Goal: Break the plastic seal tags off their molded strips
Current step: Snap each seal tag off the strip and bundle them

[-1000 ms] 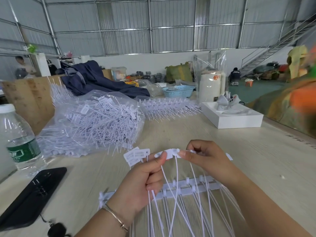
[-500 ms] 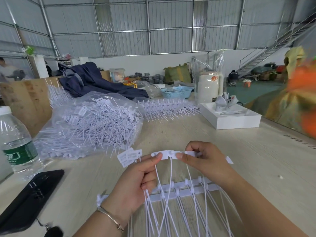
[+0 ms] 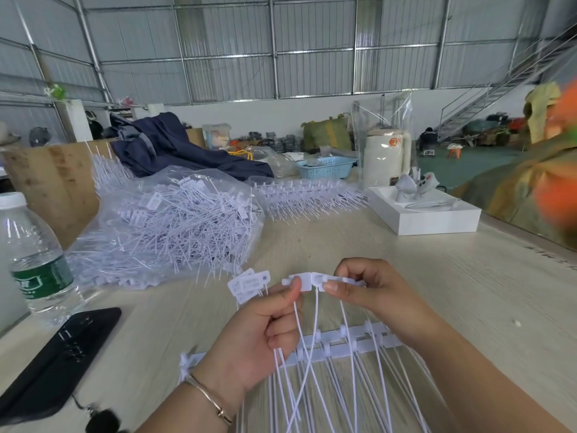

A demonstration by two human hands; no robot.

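Mid-frame: left hand (image 3: 265,323) pinches one tag (image 3: 298,281) plus a bundle of loose tags; right hand (image 3: 365,292) pinches the next tag (image 3: 335,279) on the strip (image 3: 343,342). Best snapped by bending at the joint between thumbs, grips close to it.

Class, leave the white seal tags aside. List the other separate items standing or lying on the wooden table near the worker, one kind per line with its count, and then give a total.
Water bottle: 1
Black phone: 1
White box: 1
Blue basket: 1
Clear bag of loose tags: 1
Dark blue cloth heap: 1
Total: 6
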